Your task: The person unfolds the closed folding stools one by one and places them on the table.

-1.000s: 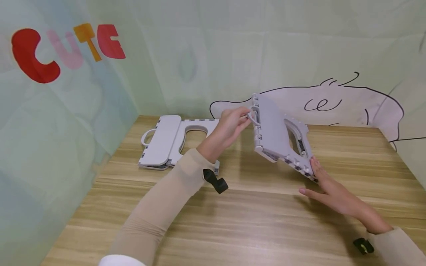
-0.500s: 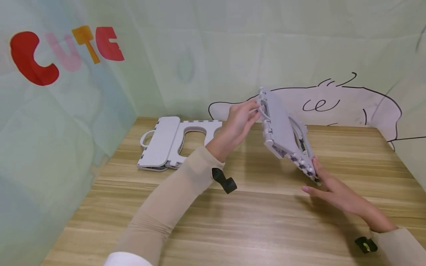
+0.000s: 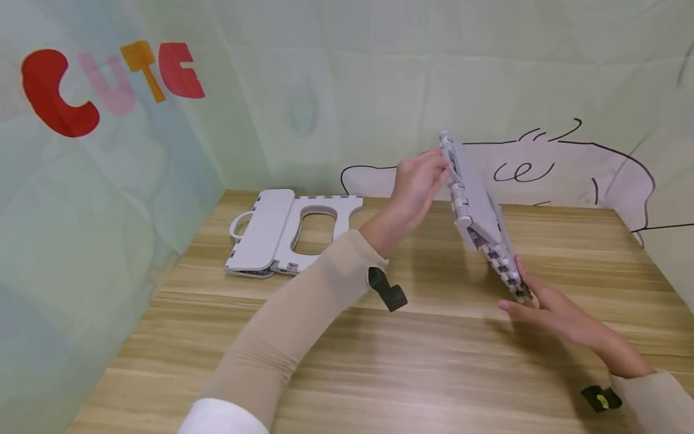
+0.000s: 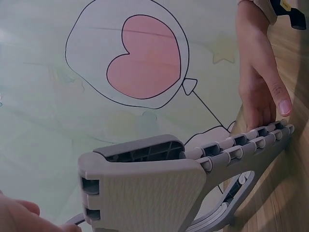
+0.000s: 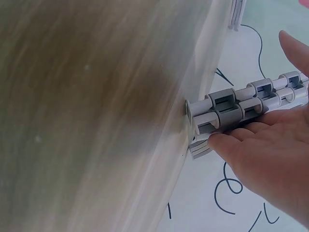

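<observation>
A light-grey folded step stool (image 3: pixel 474 196) is tilted steeply above the table, its hinged edge facing me. My left hand (image 3: pixel 416 184) holds the loop handle at its upper end; in the left wrist view only part of that hand (image 4: pixel 24 217) shows. Against the lower end, my right hand (image 3: pixel 558 310) lays straight fingers along the back side, thumb held apart. The right wrist view shows the right palm (image 5: pixel 270 154) under the row of hinges (image 5: pixel 229 108). A second folded step stool (image 3: pixel 265 229) lies flat at the left, handle loop pointing left.
The wooden table (image 3: pixel 412 374) meets a printed cloth backdrop (image 3: pixel 325 90) at the rear and left. Black straps (image 3: pixel 387 289) sit on both wrists. The left forearm (image 3: pixel 303 325) crosses in front of the flat stool's right corner.
My left hand has moved right and upward with the handle end, so the held stool stands more upright. My right hand shifts slightly right at the lower end. The flat stool stays put.
</observation>
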Available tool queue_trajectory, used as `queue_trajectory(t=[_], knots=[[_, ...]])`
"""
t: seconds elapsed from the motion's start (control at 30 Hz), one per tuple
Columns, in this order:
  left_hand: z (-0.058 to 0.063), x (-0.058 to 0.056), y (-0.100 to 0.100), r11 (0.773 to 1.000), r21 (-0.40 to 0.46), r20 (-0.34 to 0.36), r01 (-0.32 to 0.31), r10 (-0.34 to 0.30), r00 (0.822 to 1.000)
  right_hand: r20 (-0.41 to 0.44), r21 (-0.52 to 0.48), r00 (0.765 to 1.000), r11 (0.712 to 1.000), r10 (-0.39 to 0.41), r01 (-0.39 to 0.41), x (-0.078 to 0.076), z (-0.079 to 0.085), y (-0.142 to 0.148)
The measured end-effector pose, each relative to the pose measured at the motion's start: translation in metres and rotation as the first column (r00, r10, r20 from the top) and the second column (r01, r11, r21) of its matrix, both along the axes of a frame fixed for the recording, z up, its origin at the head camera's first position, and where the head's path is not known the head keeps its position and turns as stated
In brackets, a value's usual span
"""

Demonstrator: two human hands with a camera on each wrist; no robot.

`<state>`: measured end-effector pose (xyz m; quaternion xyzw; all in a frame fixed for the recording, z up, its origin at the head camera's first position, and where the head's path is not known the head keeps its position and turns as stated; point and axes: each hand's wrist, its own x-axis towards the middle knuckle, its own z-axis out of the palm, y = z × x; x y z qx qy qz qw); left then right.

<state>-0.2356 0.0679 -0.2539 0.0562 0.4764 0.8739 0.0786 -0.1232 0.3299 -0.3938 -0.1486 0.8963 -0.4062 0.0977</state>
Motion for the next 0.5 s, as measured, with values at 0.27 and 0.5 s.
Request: queue_trajectory(t=[0.27,0.5], knots=[[0.003,0.003,0.014,0.999,-0.042,-0.074,-0.015,0.012,0.997,0.033,-0.011,0.999,1.000,-0.001,0.002,-0.003,0.001,0.006],[0.006,0.004,0.026,1.000,0.017,-0.040,-0.007,0.008,0.999,0.038,-0.022,0.999,1.000,-0.002,0.003,-0.002,0.002,0.010]])
